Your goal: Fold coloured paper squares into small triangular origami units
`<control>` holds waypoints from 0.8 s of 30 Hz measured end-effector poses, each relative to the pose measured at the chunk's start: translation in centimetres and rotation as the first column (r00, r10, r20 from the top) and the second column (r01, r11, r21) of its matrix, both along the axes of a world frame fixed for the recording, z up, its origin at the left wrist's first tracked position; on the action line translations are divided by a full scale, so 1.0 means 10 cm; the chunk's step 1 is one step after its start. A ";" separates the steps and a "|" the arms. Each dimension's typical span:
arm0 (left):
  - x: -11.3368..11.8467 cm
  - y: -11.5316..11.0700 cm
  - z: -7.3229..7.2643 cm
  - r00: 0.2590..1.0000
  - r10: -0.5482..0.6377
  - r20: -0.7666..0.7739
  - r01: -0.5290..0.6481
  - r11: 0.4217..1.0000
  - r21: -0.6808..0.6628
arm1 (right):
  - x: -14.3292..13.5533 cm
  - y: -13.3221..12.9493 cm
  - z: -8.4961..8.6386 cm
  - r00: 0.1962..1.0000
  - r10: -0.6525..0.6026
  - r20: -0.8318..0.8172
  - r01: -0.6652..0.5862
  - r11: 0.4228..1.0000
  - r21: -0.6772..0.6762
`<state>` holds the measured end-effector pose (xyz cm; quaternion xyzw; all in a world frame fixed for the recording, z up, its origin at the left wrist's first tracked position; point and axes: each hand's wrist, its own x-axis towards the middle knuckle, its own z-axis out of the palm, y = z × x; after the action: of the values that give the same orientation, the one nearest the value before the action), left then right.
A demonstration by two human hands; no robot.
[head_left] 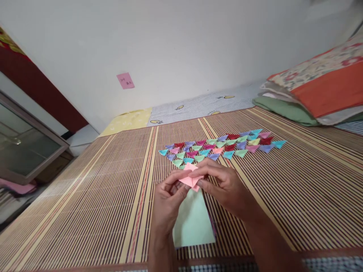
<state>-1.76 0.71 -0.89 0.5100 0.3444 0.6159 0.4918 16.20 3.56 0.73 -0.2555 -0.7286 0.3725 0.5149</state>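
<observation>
Holds a pink folded paper (188, 181) in a narrow two-handed pinch, with the left hand (168, 194) on its left side and the right hand (224, 179) on its right, raised above the middle of the striped mat (99, 204). Looks like a folding step, probably shaping or pressing a flap near the central crease; seems to call for a steady grip on the left, light pressure from the right, and care in keeping the layers lined up. Just below, toward the mat's near edge, a pale green sheet (194, 221), partly under the hands. Beyond, toward the far edge and spreading right, slanting rows of small folded papers (217, 150) in many colours. Past the far edge, a checked cloth (195, 105); at the far right corner, stacked cushions (329, 96), cut off at the side. On the wall (198, 45), a pink note (125, 81) with writing too small to read. Cannot see the underside of the pink folded paper, the upper end of the pale green sheet, or anything directly behind the hands.
</observation>
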 end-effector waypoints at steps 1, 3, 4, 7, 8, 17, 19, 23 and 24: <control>0.00 0.00 0.00 1.000 0.001 -0.001 -0.001 1.000 -0.005 | -0.01 -0.01 0.01 1.000 0.000 0.010 0.000 1.000 -0.006; 0.01 -0.01 0.01 1.000 0.012 -0.010 -0.012 1.000 -0.016 | -0.04 -0.03 0.03 1.000 -0.003 0.026 0.003 1.000 -0.022; 0.01 -0.01 0.01 1.000 0.021 -0.019 -0.022 1.000 -0.018 | -0.05 -0.04 0.04 0.999 -0.010 0.032 0.011 0.999 -0.033; 0.02 -0.02 0.02 0.997 0.057 -0.060 -0.058 0.998 -0.015 | -0.10 -0.05 0.06 0.998 -0.055 0.029 0.057 0.997 -0.053; 0.02 -0.02 0.02 0.995 0.069 -0.074 -0.070 0.998 -0.012 | -0.12 -0.06 0.06 0.997 -0.077 0.028 0.079 0.995 -0.060; 0.09 -0.05 0.04 0.986 0.145 -0.084 -0.150 0.988 -0.048 | -0.21 -0.09 0.01 0.979 -0.203 0.014 0.203 0.970 -0.131; 0.11 -0.06 0.05 0.981 0.178 -0.080 -0.185 0.980 -0.080 | -0.22 -0.09 0.01 0.977 -0.211 0.012 0.211 0.969 -0.127; 0.13 -0.07 0.06 0.970 0.224 -0.094 -0.234 0.967 -0.106 | -0.24 -0.09 0.01 0.974 -0.227 0.003 0.225 0.967 -0.117; 0.13 -0.07 0.07 0.970 0.222 -0.103 -0.232 0.967 -0.103 | -0.24 -0.08 0.01 0.974 -0.227 0.002 0.226 0.967 -0.118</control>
<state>-0.43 -0.01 -0.23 0.4655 0.4573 0.6237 0.4304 13.83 2.72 0.84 -0.3648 -0.6684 0.3549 0.5424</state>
